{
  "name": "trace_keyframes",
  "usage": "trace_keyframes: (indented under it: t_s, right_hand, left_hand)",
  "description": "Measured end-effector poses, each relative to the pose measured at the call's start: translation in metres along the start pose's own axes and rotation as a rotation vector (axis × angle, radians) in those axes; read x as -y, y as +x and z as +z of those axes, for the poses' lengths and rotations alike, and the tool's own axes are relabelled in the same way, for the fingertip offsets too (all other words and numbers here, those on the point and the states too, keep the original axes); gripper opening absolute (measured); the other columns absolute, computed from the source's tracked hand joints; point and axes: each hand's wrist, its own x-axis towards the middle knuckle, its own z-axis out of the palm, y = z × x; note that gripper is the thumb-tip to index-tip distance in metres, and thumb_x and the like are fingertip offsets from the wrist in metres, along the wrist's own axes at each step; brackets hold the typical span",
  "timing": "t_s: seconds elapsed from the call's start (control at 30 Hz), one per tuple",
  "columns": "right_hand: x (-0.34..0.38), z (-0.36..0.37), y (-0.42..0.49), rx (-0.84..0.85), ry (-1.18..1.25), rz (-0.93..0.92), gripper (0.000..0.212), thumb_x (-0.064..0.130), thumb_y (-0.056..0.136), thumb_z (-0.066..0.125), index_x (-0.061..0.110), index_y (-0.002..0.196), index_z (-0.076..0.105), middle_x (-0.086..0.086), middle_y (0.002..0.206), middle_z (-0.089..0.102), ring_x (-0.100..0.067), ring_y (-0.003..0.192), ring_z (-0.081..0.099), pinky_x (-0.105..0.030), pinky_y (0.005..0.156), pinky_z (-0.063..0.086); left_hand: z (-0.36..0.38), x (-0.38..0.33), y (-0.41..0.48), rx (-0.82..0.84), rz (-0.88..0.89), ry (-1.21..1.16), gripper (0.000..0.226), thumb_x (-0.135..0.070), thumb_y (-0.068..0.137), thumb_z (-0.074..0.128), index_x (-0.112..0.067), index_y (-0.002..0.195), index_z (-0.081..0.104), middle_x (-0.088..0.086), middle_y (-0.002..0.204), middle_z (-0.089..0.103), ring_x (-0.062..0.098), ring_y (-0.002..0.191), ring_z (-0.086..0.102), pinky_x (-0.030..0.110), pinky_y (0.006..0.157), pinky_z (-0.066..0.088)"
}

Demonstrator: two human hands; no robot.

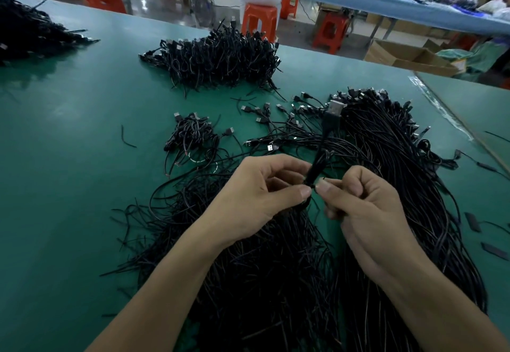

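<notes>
My left hand (265,194) pinches a folded black USB cable (323,155) between thumb and fingers, above the green table (82,158). The cable's metal USB plug (335,107) stands up and away from me. My right hand (361,208) pinches a thin black tie at the cable's lower end, thumb tip close to my left thumb. Beneath both hands lies a big spread of loose black cables (276,269). How the tie wraps the cable is hidden by my fingers.
A heap of bundled cables (218,59) lies at the back middle and a small bundle pile (193,133) nearer. More cables (30,31) sit far left. A long sheaf of cables (400,172) runs along the right. Orange stools (259,20) and cardboard boxes (408,57) stand beyond the table.
</notes>
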Motion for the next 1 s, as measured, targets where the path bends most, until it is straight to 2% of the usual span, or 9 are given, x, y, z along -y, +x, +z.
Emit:
trace_keyframes:
  t_s: [0.17,0.33,0.47,0.6,0.67,0.73,0.83,0.9,1.0]
  right_hand:
    - [0.007,-0.003,0.007,0.050,0.222,0.296,0.034,0.012,0.063,0.076,0.024,0.062,0.044,0.001,0.063,0.055,-0.007,0.049,0.046,-0.020,0.045,0.043]
    - [-0.002,-0.015,0.017,0.005,0.037,0.219,0.019,0.022,0.078,0.071,0.018,0.086,0.055,-0.008,0.080,0.072,-0.010,0.060,0.060,-0.021,0.054,0.050]
    - [-0.022,-0.041,0.024,-0.123,-0.389,0.156,0.005,0.010,0.096,0.061,0.015,0.094,0.062,-0.006,0.082,0.075,-0.009,0.065,0.064,-0.022,0.057,0.049]
    - [-0.045,-0.063,0.027,-0.010,-1.015,0.075,0.009,0.018,0.095,0.065,0.024,0.102,0.067,0.012,0.088,0.067,0.001,0.082,0.061,-0.009,0.069,0.042]
    - [-0.054,-0.064,0.027,0.028,-1.144,0.041,0.018,0.018,0.096,0.063,0.021,0.114,0.066,0.011,0.103,0.063,-0.001,0.092,0.057,-0.010,0.080,0.042]
    - [-0.057,-0.062,0.029,-0.014,-1.265,-0.023,0.025,0.019,0.098,0.059,0.019,0.122,0.063,0.004,0.118,0.060,-0.010,0.104,0.056,-0.022,0.092,0.046]
    - [-0.055,-0.061,0.036,-0.066,-1.465,-0.028,0.034,0.025,0.101,0.052,0.017,0.134,0.055,-0.003,0.129,0.055,-0.022,0.117,0.052,-0.031,0.097,0.044]
    - [-0.054,-0.059,0.041,-0.041,-1.560,0.083,0.033,0.028,0.102,0.050,0.013,0.131,0.054,-0.008,0.123,0.057,-0.024,0.110,0.055,-0.032,0.090,0.048]
    - [-0.053,-0.051,0.042,-0.041,-1.633,0.161,0.013,0.022,0.100,0.051,0.011,0.106,0.051,-0.007,0.102,0.059,-0.022,0.085,0.055,-0.030,0.063,0.045]
  left_hand:
    - [0.001,-0.003,-0.002,-0.022,0.026,-0.005,0.025,-0.012,0.088,0.074,-0.035,0.098,0.073,-0.010,0.086,0.071,0.003,0.076,0.065,0.022,0.070,0.056]
    - [-0.010,-0.006,0.003,-0.203,-0.038,-0.031,0.026,-0.008,0.087,0.073,-0.023,0.106,0.066,-0.003,0.086,0.076,0.009,0.074,0.072,0.018,0.065,0.055]
    - [-0.048,0.004,0.025,-0.567,-0.115,-0.055,0.026,-0.008,0.086,0.073,-0.022,0.105,0.061,0.005,0.083,0.075,0.007,0.064,0.070,0.017,0.058,0.053]
    - [-0.093,0.023,0.049,-0.778,-0.127,0.394,0.021,-0.016,0.090,0.072,-0.031,0.100,0.062,-0.002,0.087,0.073,0.010,0.062,0.069,0.024,0.056,0.054]
    - [-0.110,0.033,0.057,-0.780,-0.184,0.564,0.017,-0.019,0.091,0.072,-0.029,0.103,0.065,-0.002,0.089,0.072,0.014,0.069,0.069,0.030,0.065,0.057]
    - [-0.119,0.043,0.062,-0.760,-0.252,0.675,0.012,-0.020,0.091,0.072,-0.024,0.102,0.069,0.000,0.090,0.070,0.017,0.078,0.067,0.039,0.080,0.060]
    - [-0.119,0.052,0.065,-0.725,-0.272,0.757,0.010,-0.022,0.092,0.071,-0.017,0.101,0.071,0.002,0.089,0.068,0.019,0.083,0.064,0.043,0.090,0.057]
    - [-0.113,0.056,0.066,-0.705,-0.248,0.800,0.012,-0.028,0.092,0.072,-0.017,0.098,0.072,-0.001,0.087,0.064,0.017,0.082,0.061,0.039,0.089,0.055]
    - [-0.101,0.060,0.066,-0.597,-0.288,0.823,0.020,-0.037,0.091,0.071,-0.020,0.101,0.076,0.001,0.100,0.070,0.016,0.089,0.063,0.033,0.085,0.052]
